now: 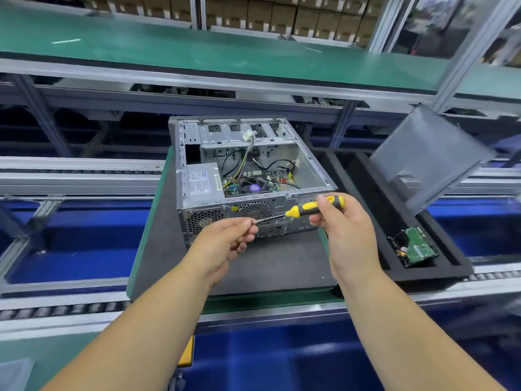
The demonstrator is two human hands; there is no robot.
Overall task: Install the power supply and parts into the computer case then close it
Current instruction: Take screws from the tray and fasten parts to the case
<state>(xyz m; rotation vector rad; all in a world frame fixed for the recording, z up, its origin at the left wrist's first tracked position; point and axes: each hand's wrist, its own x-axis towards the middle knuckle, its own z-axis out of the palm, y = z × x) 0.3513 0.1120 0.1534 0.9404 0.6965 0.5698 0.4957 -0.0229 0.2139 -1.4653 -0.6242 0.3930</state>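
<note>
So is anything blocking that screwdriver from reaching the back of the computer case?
Nothing visible. The screwdriver, gripped by the right hand with the left hand pinching its tip, is just in front of the case's rear panel.

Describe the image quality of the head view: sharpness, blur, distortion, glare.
Head view: the computer case, the screwdriver and both hands are fairly sharp; the edges and the background boxes are smeared; wide-angle bending curves the green shelf and the conveyor rails; light streaks glare on the shelf.

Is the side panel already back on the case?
No: the computer case lies open with its wiring and power supply exposed, and the side panel leans in the black foam tray to its right.
</note>
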